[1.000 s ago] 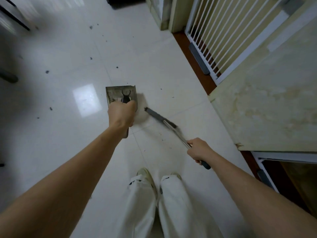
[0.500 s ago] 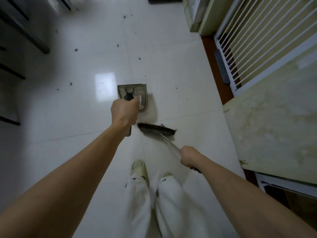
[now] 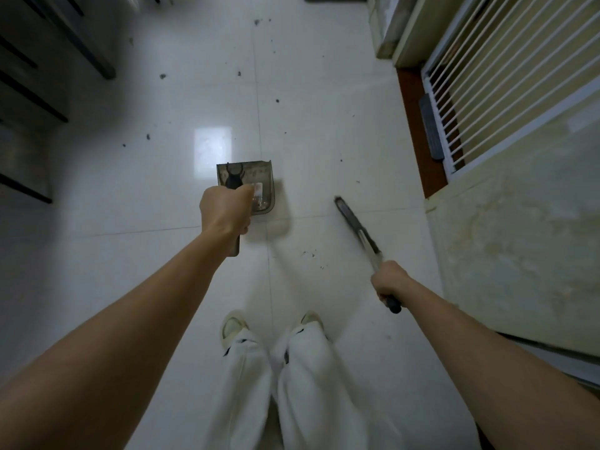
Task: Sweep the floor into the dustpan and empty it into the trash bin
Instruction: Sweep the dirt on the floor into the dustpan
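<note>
At frame centre the left hand (image 3: 227, 211) clenches the dark handle of the grey dustpan (image 3: 256, 186), which holds a few scraps. Right of centre the right hand (image 3: 388, 280) grips the brush (image 3: 355, 224), its bristle head angled up-left, apart from the pan. Dark specks (image 3: 310, 254) dot the white tiled floor (image 3: 324, 125) between them.
</note>
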`<state>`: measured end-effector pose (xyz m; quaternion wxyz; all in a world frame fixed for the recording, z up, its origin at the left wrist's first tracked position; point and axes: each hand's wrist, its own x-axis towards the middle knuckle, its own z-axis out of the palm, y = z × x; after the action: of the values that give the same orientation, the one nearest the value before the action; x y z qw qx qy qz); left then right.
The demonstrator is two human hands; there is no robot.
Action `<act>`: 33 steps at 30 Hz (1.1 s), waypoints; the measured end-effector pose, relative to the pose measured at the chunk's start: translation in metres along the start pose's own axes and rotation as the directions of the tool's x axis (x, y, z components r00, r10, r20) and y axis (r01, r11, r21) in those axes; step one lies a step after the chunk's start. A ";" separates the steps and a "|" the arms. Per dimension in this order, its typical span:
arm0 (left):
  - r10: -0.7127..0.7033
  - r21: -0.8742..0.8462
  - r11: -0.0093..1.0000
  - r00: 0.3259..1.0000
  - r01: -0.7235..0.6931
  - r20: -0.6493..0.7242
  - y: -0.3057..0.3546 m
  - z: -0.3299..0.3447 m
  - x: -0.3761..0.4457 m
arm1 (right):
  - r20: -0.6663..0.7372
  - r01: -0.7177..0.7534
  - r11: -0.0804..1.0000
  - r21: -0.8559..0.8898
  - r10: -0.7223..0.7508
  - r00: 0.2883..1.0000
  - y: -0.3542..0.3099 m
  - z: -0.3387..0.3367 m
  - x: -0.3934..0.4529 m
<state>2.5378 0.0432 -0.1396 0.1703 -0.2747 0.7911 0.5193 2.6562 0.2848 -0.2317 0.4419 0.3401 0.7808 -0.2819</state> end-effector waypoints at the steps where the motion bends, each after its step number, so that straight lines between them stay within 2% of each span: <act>1: -0.009 0.000 1.000 1.000 0.009 -0.002 -0.005 -0.003 -0.001 | 0.020 -0.012 0.999 0.046 0.011 1.000 0.001 0.006 0.003; 7: -0.052 -0.076 0.996 0.998 0.048 -0.048 -0.036 -0.032 0.000 | 0.158 -0.054 0.963 0.266 0.011 0.987 -0.020 0.080 -0.015; 10: -0.051 -0.077 0.996 0.997 0.047 -0.057 -0.050 -0.052 0.001 | 0.201 -0.057 0.961 0.271 0.001 0.980 -0.047 0.120 -0.025; 13: -0.053 -0.106 0.993 0.996 0.045 -0.068 -0.061 -0.081 0.001 | 0.218 -0.141 0.923 0.358 0.064 0.974 -0.075 0.137 -0.041; 16: -0.070 -0.141 0.988 0.994 0.057 -0.088 -0.071 -0.120 0.000 | 0.213 -0.129 0.912 0.390 0.047 0.976 -0.098 0.134 -0.062; 23: -0.100 -0.187 0.979 0.987 0.075 -0.124 -0.102 -0.195 -0.001 | 0.049 0.019 0.976 0.216 -0.030 0.998 -0.122 0.155 -0.081; 25: -0.115 -0.213 0.974 0.982 0.082 -0.147 -0.119 -0.220 0.000 | 0.046 0.008 0.982 0.189 -0.017 0.999 -0.138 0.177 -0.079; 29: -0.135 -0.262 0.961 0.973 0.083 -0.185 -0.155 -0.272 0.003 | 0.124 -0.015 0.985 0.170 -0.007 0.992 -0.168 0.243 -0.077; 33: -0.175 -0.278 0.954 0.958 0.108 -0.228 -0.188 -0.317 0.007 | 0.157 -0.028 0.977 0.212 -0.006 0.988 -0.206 0.312 -0.093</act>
<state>2.6520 -0.3067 -0.1525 0.0685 -0.4144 0.7084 0.5672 2.6858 -0.0986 -0.2620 0.4645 0.3666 0.7069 -0.3874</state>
